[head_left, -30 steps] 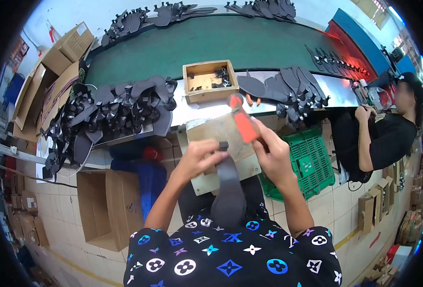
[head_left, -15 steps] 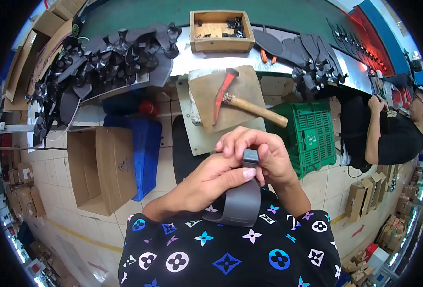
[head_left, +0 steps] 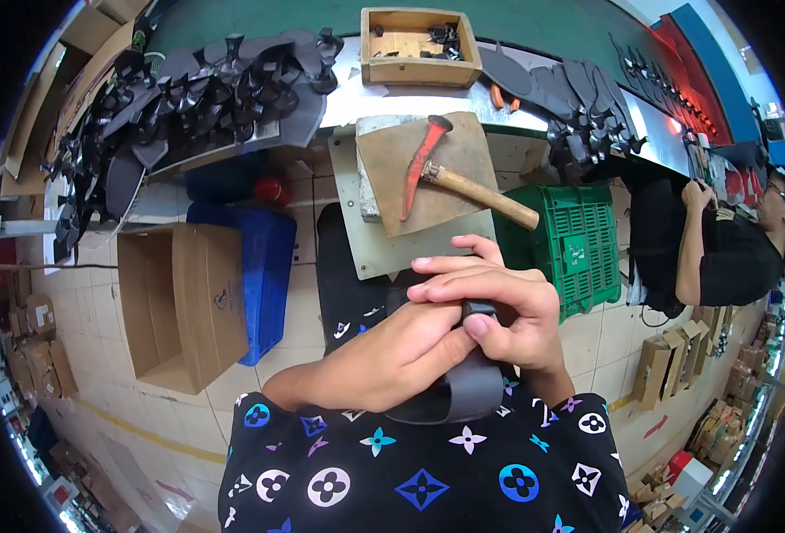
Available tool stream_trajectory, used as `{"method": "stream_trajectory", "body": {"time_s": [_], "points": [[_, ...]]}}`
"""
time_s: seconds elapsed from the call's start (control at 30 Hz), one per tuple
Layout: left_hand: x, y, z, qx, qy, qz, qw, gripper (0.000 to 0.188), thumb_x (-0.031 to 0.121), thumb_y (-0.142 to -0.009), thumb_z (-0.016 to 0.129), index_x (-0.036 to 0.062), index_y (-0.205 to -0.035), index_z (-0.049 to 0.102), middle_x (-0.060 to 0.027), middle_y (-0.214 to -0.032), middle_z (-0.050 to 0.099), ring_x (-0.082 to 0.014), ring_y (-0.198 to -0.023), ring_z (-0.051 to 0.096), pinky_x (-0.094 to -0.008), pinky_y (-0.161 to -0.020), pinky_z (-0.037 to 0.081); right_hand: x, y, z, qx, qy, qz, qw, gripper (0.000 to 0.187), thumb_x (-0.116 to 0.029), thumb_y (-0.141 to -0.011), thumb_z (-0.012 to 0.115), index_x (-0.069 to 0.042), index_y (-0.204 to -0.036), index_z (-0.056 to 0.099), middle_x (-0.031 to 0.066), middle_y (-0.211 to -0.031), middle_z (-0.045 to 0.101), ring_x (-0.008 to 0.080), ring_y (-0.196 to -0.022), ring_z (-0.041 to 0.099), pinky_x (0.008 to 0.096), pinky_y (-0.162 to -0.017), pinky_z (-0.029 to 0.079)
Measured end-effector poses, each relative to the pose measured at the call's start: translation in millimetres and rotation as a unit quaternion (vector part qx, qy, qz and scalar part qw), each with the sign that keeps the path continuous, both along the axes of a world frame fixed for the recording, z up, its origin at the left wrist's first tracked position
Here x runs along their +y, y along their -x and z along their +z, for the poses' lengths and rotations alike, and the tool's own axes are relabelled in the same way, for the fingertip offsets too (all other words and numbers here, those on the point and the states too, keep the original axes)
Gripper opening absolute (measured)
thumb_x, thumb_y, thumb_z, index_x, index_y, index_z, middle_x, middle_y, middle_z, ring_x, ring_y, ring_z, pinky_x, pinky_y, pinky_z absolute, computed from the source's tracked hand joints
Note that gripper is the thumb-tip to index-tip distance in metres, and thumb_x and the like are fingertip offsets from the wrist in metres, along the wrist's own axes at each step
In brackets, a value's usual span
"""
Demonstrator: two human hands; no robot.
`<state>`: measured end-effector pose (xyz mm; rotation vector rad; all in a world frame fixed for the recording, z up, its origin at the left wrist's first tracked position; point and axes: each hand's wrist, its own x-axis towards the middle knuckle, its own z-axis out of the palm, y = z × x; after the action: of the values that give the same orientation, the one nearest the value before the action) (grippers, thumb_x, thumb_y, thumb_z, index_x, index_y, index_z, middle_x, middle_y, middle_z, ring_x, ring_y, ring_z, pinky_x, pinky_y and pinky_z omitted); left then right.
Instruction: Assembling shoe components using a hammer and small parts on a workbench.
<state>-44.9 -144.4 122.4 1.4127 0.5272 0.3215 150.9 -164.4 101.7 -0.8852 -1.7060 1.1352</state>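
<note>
Close to my body, both hands hold a dark grey heeled shoe sole, its curved sheet hanging below them. My left hand is closed round the heel part, most of which it hides. Over the heel's end, my right hand pinches with its thumb at a small black block; its other fingers reach across toward the left hand. Ahead, a hammer with red head and wooden handle lies on a brown board on a stand.
A wooden box of small black pieces sits on the bench. Heaped heeled soles lie left, more soles right. Below stand a cardboard box, a blue bin and a green crate. A person works at right.
My right fingers have stretched out over the heel end, covering more of the block. The sole has turned and shifted slightly right. My view has tilted a little, so the bench appears higher.
</note>
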Motion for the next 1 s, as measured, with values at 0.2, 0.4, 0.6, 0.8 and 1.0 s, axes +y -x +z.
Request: {"method": "stream_trajectory", "body": {"time_s": [0.2,0.4,0.6,0.8,1.0], "points": [[22.0,-35.1,-26.9,0.043,-0.104,0.066,0.991,0.026,0.019,-0.100,0.046,-0.0043,-0.109,0.052,-0.0260,-0.098,0.059,-0.0438,-0.095,0.059,-0.0443,-0.080,0.046,3.6,-20.8,-40.2,0.104,0.104,-0.057,0.987,0.042,-0.025,-0.095,0.062,0.000,-0.129,0.059,0.0134,-0.130,0.063,0.0272,-0.130,0.053,0.0440,-0.115,0.028],[60.8,-98.4,-17.6,0.014,-0.266,0.204,0.942,0.036,0.024,-0.099,0.054,-0.0029,-0.123,0.052,-0.0234,-0.115,0.059,-0.0382,-0.111,0.056,-0.0412,-0.096,0.043,-53.4,-63.1,-69.1,0.276,0.232,-0.093,0.928,0.055,-0.018,-0.096,0.065,0.003,-0.142,0.042,0.0105,-0.138,0.053,0.0175,-0.126,0.051,0.0316,-0.106,0.040],[76.1,-133.3,-23.0,-0.017,-0.311,0.174,0.934,0.067,0.034,-0.097,0.060,-0.0041,-0.145,0.035,-0.0262,-0.143,0.045,-0.0345,-0.135,0.043,-0.0398,-0.113,0.031,-64.0,-158.6,-95.2,0.300,0.116,-0.454,0.831,0.030,-0.014,-0.098,0.060,0.002,-0.123,0.054,0.0065,-0.112,0.065,0.0117,-0.097,0.063,0.0267,-0.087,0.051],[80.3,-118.2,-48.1,0.059,-0.275,0.180,0.943,0.059,0.029,-0.098,0.058,-0.0025,-0.144,0.039,-0.0240,-0.139,0.048,-0.0318,-0.133,0.045,-0.0407,-0.110,0.035,-55.5,-301.7,-241.0,-0.060,0.193,-0.648,0.735,0.035,-0.023,-0.098,0.061,0.004,-0.120,0.057,0.0155,-0.108,0.069,0.0219,-0.095,0.068,0.0342,-0.083,0.053],[90.8,-71.5,-61.2,0.100,-0.258,0.242,0.930,0.049,0.023,-0.099,0.057,-0.0033,-0.138,0.044,-0.0232,-0.137,0.050,-0.0324,-0.131,0.048,-0.0381,-0.109,0.037,98.2,-245.0,-113.2,-0.206,-0.114,-0.587,0.774,0.031,-0.022,-0.093,0.063,0.002,-0.113,0.061,0.0167,-0.094,0.065,0.0324,-0.087,0.064,0.0417,-0.076,0.050]]}}
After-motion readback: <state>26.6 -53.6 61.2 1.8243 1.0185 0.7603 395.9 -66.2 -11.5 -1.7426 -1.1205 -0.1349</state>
